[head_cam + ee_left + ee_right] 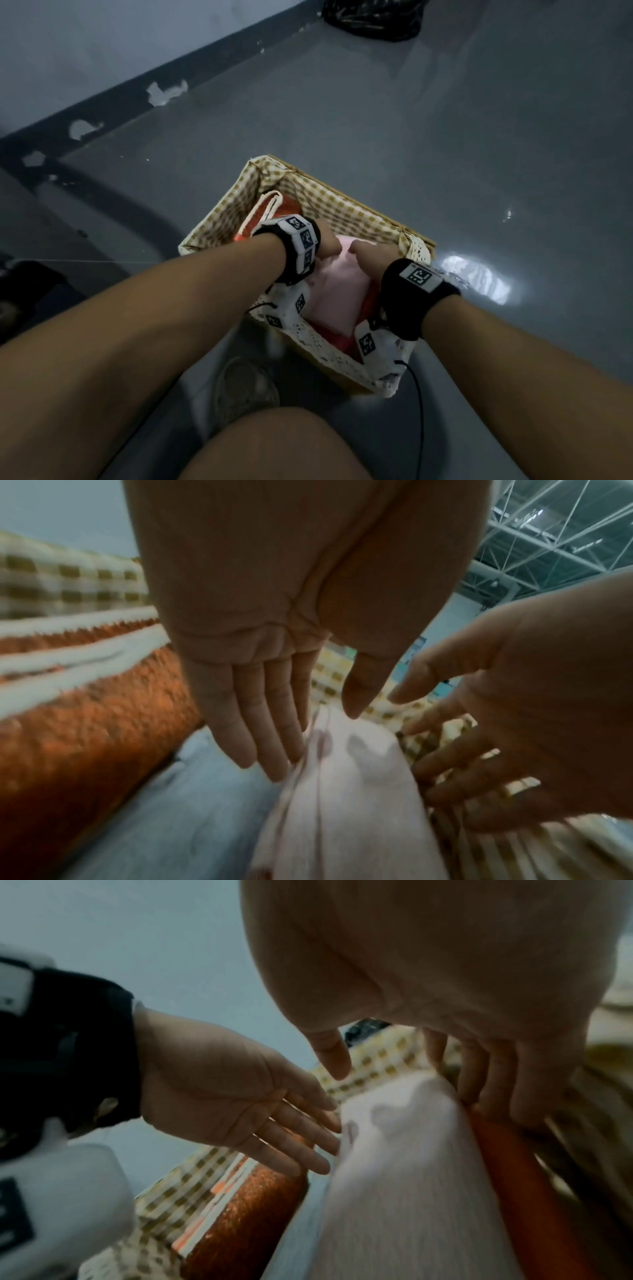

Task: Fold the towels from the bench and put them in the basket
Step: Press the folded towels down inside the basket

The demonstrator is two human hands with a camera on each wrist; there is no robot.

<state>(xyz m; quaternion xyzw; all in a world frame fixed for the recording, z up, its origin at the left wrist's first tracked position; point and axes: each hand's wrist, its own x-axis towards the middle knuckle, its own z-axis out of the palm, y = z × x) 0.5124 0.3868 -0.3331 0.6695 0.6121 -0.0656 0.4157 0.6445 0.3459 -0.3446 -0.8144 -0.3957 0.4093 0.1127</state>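
A wicker basket point(344, 200) with a checked fabric lining stands on the grey floor. Inside it a folded pink towel point(337, 291) lies between my two hands. My left hand point(327, 240) has straight fingers point(270, 739) touching the pink towel point(359, 804) along its left edge. My right hand point(370, 257) is spread open at the towel's right side, its fingers point(476, 1069) reaching down beside the pink towel point(404, 1177). An orange towel point(270, 209) with white stripes stands on edge at the basket's left wall. A pale blue towel point(178, 818) lies under the pink one.
A red-orange cloth point(520, 1191) shows at the right of the pink towel. My shoe point(243, 387) and knee point(274, 445) are close to the basket's near side. A black bag point(373, 17) lies far off by the wall. A thin cable point(418, 411) hangs from my right wrist.
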